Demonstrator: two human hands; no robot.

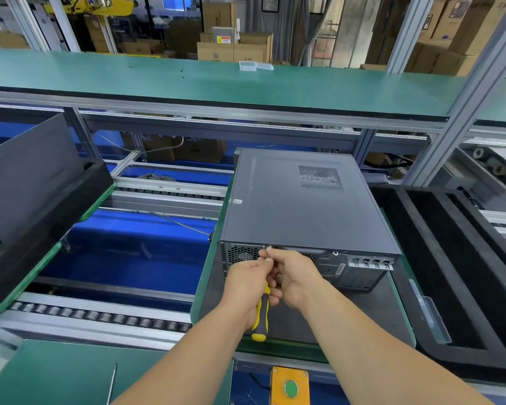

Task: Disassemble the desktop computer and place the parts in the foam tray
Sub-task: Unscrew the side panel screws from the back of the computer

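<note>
At the computer's [304,200] rear, both hands pinch; no legible labels.

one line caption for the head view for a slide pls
Both hands work a yellow-handled screwdriver at a screw on the rear panel of the closed desktop computer, black foam tray alongside.

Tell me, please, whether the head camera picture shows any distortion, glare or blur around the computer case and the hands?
In the head view, wide-angle distortion bows the green shelf and the frame posts; lighting is even and soft, with only a faint sheen on the computer case lid and no hard shadows; the left hand, right hand and yellow-and-black screwdriver are fairly sharp, the background boxes softer.
</note>
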